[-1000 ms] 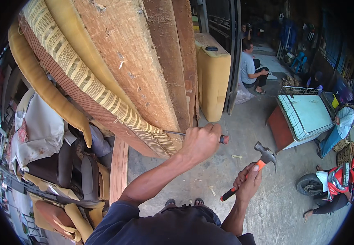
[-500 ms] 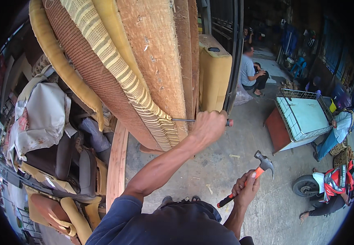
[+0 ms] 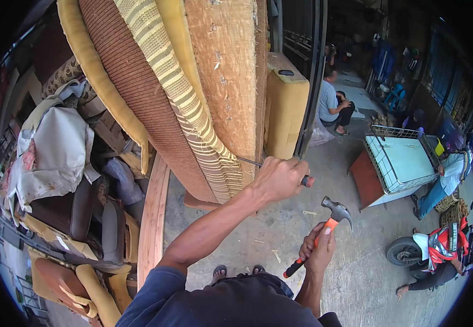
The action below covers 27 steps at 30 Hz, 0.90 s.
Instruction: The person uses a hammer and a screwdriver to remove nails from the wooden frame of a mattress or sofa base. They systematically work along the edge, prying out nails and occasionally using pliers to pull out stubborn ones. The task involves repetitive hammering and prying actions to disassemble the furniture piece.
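My left hand [image 3: 278, 177] grips a screwdriver [image 3: 306, 181] with a red-tipped handle; its metal shaft points left into the lower edge of an upended sofa frame [image 3: 223, 82] covered in coarse brown backing and striped yellow fabric [image 3: 193, 117]. My right hand [image 3: 318, 246] holds a claw hammer [image 3: 323, 223] with an orange and black handle, head up, below and to the right of the screwdriver's handle end. The hammer head is apart from the screwdriver.
Old seats and cushions [image 3: 67, 191] are piled at the left beside a curved wooden rail [image 3: 153, 218]. A yellow cushion block [image 3: 285, 106] leans behind the frame. One person [image 3: 333, 103] sits farther back. A caged cart [image 3: 402, 163] and a motorbike wheel [image 3: 405, 250] stand at the right.
The view has swung so the sofa frame stands more upright. My left hand keeps the screwdriver at the frame's edge. The hammer stays raised under it, slightly nearer the handle.
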Each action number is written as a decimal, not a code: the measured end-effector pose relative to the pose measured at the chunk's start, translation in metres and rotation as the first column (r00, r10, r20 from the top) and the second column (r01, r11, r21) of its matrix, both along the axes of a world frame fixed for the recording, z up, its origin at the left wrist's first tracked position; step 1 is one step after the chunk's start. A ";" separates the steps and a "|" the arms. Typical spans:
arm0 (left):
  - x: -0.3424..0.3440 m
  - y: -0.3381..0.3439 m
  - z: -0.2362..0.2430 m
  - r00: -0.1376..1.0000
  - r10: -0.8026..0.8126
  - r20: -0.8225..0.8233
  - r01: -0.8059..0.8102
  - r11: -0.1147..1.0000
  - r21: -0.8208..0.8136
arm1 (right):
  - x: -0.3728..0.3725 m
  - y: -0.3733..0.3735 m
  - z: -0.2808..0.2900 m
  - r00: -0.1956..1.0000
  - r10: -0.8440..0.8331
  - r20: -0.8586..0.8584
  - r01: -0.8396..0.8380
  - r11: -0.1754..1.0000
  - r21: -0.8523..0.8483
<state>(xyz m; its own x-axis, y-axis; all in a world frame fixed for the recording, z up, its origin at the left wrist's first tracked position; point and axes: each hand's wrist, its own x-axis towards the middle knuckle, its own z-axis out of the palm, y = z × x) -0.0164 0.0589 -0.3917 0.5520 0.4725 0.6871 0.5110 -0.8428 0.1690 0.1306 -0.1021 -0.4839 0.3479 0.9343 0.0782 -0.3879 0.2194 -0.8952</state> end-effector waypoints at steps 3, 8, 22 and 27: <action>0.003 0.009 0.000 0.999 0.050 -0.010 -0.050 0.999 -0.001 | 0.007 0.013 0.015 0.994 -0.065 0.085 0.058 0.994 0.089; 0.009 0.015 0.006 0.990 0.130 -0.047 -0.131 0.991 -0.007 | -0.003 0.050 0.033 0.995 -0.097 -0.001 0.096 0.985 0.141; -0.043 -0.006 -0.007 0.993 -0.084 0.083 0.091 0.992 -0.087 | -0.014 0.062 0.015 1.000 0.005 0.027 -0.004 0.999 -0.038; -0.058 -0.013 -0.006 0.960 -0.176 0.216 0.168 0.984 0.055 | -0.011 0.040 0.011 0.994 -0.112 0.003 0.112 0.992 -0.055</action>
